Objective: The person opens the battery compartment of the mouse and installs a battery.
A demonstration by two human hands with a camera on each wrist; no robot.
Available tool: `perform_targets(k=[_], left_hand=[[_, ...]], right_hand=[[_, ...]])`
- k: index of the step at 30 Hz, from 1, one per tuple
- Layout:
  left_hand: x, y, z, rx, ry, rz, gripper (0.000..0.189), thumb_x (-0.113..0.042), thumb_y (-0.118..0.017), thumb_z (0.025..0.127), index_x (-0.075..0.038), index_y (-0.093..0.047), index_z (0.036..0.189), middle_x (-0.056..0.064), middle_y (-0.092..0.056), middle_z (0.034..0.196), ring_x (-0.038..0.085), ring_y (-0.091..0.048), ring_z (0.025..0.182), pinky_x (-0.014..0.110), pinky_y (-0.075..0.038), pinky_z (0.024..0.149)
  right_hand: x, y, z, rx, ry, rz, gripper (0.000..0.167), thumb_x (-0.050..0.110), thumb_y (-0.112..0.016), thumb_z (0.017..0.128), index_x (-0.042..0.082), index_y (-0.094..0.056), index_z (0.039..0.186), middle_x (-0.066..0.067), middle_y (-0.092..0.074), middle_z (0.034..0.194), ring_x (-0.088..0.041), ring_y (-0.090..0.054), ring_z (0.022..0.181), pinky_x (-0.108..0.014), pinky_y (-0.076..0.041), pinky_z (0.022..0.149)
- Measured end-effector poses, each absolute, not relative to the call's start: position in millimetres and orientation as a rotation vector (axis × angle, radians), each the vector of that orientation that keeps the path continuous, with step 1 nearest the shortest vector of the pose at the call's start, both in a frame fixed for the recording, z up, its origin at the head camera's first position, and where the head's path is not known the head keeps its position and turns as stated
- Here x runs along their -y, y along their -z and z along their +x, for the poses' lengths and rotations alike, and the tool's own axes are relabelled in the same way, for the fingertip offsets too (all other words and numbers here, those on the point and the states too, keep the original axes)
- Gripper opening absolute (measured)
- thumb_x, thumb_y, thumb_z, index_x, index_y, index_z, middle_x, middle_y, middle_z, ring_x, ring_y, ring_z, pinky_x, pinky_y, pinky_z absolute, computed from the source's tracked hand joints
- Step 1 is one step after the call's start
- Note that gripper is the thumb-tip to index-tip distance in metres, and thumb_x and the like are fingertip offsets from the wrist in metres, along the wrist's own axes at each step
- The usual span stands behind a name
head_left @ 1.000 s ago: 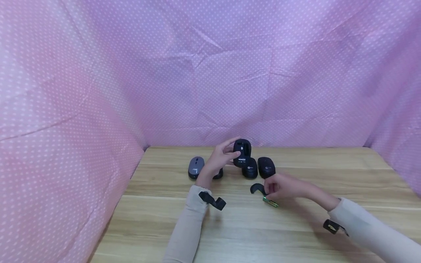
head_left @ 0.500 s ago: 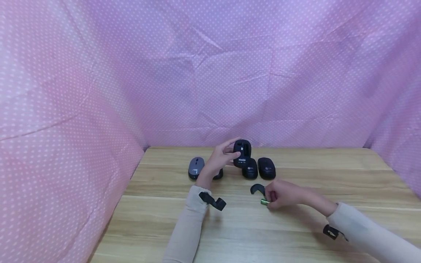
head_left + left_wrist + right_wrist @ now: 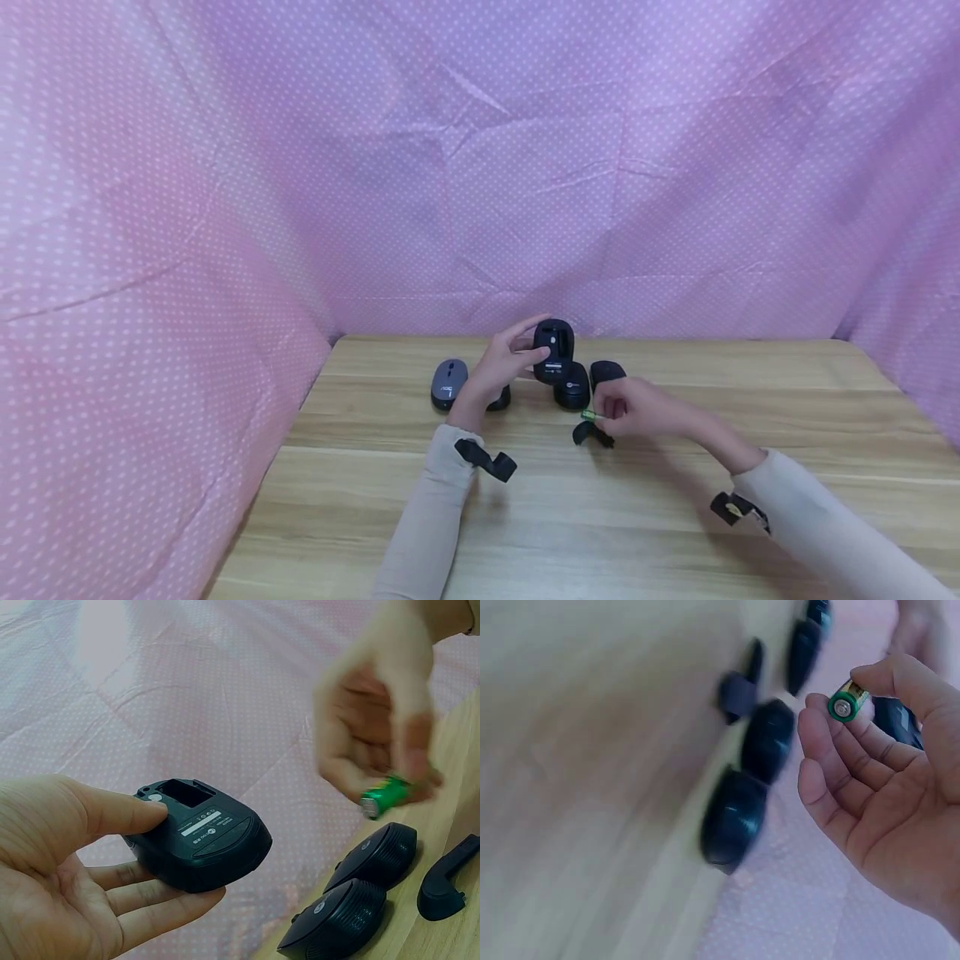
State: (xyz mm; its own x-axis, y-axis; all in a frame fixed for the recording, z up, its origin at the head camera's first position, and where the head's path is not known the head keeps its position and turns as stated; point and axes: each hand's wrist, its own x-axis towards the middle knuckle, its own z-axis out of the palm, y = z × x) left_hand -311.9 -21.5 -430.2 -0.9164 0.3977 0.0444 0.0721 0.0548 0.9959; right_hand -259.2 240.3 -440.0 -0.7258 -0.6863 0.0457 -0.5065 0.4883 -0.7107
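Note:
My left hand (image 3: 497, 364) holds a black computer mouse (image 3: 196, 838) underside up, thumb on its base and fingers beneath. Its battery compartment (image 3: 185, 793) is uncovered, and a dark hollow shows inside. Between thumb and fingertips, my right hand (image 3: 641, 406) pinches a green battery (image 3: 845, 703) to the right of that mouse. One metal end of the battery faces the right wrist camera. Below the right hand, a curved black cover (image 3: 583, 432) lies on the wooden table (image 3: 555, 517).
Two black mice (image 3: 573, 392) (image 3: 606, 371) stand side by side behind the cover. A grey mouse (image 3: 448, 382) sits at the left, and another dark mouse (image 3: 500, 400) is partly hidden by my left wrist. Pink dotted cloth (image 3: 480, 183) hangs along the table's back edge.
My right hand has picked the green battery up from the table and carried it up and slightly left, past the cover. My left hand keeps the mouse in place.

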Motion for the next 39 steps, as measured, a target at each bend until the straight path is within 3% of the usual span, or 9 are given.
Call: perform_targets(k=[7, 12, 21, 30, 39], left_hand=[[21.6, 429.7, -311.5, -2.096, -1.943, 0.473, 0.054, -0.009, -0.066, 0.099, -0.034, -0.056, 0.146, 0.016, -0.060, 0.142, 0.031, -0.064, 0.123, 0.041, -0.064, 0.081], [21.6, 430.9, -312.4, -2.087, -1.951, 0.464, 0.055, -0.008, -0.066, 0.098, -0.033, -0.056, 0.146, 0.017, -0.061, 0.140, 0.030, -0.066, 0.120, 0.041, -0.064, 0.082], [20.7, 431.6, -312.5, -2.073, -1.943, 0.456, 0.056, -0.008, -0.066, 0.099, -0.033, -0.055, 0.147, 0.019, -0.060, 0.141, 0.032, -0.066, 0.120, 0.042, -0.064, 0.083], [18.4, 429.6, -309.1, -2.103, -1.918, 0.448, 0.055, -0.010, -0.067, 0.099, -0.034, -0.055, 0.147, 0.015, -0.058, 0.144, 0.031, -0.064, 0.123, 0.040, -0.064, 0.081], [17.3, 431.3, -308.9, -2.101, -1.896, 0.450, 0.055, -0.012, -0.068, 0.098, -0.034, -0.055, 0.146, 0.011, -0.053, 0.150, 0.029, -0.065, 0.121, 0.040, -0.064, 0.082]], right_hand=[[-237.9, 418.4, -270.2, -2.636, 1.196, -0.927, 0.004, 0.008, -0.073, 0.091, 0.008, -0.071, 0.095, 0.001, -0.067, 0.082, -0.007, -0.059, 0.074, -0.022, -0.052, 0.065], [-233.8, 404.8, -277.2, -2.750, 1.279, -0.882, 0.010, 0.012, -0.072, 0.095, 0.007, -0.075, 0.102, -0.003, -0.073, 0.093, -0.008, -0.062, 0.080, -0.023, -0.054, 0.072], [-223.2, 395.5, -284.0, -2.714, 1.494, -0.745, 0.022, 0.015, -0.068, 0.099, 0.003, -0.072, 0.118, -0.015, -0.073, 0.099, -0.012, -0.067, 0.078, -0.025, -0.057, 0.066], [-214.8, 396.1, -282.2, -2.773, 1.607, -0.691, 0.024, 0.016, -0.070, 0.098, 0.005, -0.073, 0.119, -0.016, -0.073, 0.108, -0.007, -0.069, 0.081, -0.024, -0.059, 0.071], [-212.2, 399.9, -282.1, -2.889, 1.610, -0.730, 0.025, 0.010, -0.073, 0.095, 0.003, -0.071, 0.119, -0.014, -0.074, 0.102, -0.015, -0.069, 0.082, -0.019, -0.057, 0.072]])
